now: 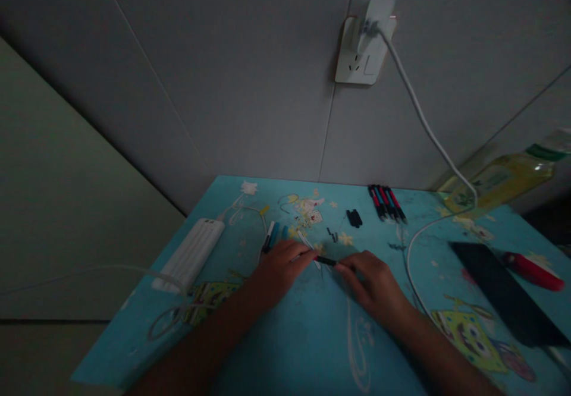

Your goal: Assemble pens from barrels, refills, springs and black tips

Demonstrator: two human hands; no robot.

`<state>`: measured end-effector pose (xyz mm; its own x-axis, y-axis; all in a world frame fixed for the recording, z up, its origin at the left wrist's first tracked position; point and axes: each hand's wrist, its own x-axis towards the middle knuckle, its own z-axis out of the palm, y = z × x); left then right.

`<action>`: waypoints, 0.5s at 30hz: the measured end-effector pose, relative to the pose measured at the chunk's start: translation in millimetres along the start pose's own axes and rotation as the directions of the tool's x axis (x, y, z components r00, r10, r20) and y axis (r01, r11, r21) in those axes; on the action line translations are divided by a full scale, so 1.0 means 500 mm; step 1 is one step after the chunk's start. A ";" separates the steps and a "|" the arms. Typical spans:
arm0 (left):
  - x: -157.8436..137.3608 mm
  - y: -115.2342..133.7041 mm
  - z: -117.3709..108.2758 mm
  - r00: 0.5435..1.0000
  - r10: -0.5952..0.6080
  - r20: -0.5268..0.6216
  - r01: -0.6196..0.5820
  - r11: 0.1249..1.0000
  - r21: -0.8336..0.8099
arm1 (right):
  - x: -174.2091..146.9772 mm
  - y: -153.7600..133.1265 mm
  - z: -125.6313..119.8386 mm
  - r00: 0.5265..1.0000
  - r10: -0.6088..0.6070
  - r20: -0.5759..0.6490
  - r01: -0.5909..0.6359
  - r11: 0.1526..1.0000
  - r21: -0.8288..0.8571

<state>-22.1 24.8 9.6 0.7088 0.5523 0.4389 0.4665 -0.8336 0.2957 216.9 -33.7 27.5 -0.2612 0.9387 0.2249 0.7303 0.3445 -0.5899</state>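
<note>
Between my two hands stretches a slim dark pen [326,261] with a bit of red near its left end. My left hand [285,263] pinches that left end. Fingers of my right hand [370,271] close on the other end. Thin white sticks, perhaps refills [305,239], lie behind and under the pen. Partly covered by my left hand are several blue, white and black pen barrels [274,233]. Small black pieces [332,235] are scattered behind the pen, and a cluster of black parts [354,218] sits farther back.
Several red, blue and black pens [387,204] lie in a row at the back right. A white power strip [190,253] is on the left. To the right are a dark flat slab [504,292], a red object [533,271], a bottle of yellow liquid [499,179] and a white cable [413,265].
</note>
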 end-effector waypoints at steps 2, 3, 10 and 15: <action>0.004 0.000 -0.006 0.997 0.040 -0.061 -0.041 0.999 -0.002 | -0.004 -0.006 0.007 1.000 -0.005 0.026 0.006 0.999 -0.032; 0.006 0.000 -0.008 0.994 0.063 -0.092 -0.064 0.998 -0.004 | -0.005 -0.009 0.010 0.999 -0.002 0.044 0.004 0.999 -0.039; 0.007 0.014 -0.003 0.942 -0.098 -0.320 0.098 0.995 -0.017 | -0.004 -0.022 0.028 0.990 0.140 -0.025 -0.136 0.984 0.113; 0.009 0.028 0.019 0.785 -0.519 -0.339 0.302 0.798 -0.522 | -0.003 -0.028 0.033 0.952 0.278 -0.131 -0.236 0.934 0.270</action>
<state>-7.4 15.4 7.5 0.1353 0.8677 0.4784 0.3101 -0.4957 0.8113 196.7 -39.8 22.7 0.0374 0.9877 0.1517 0.5727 0.1032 -0.8132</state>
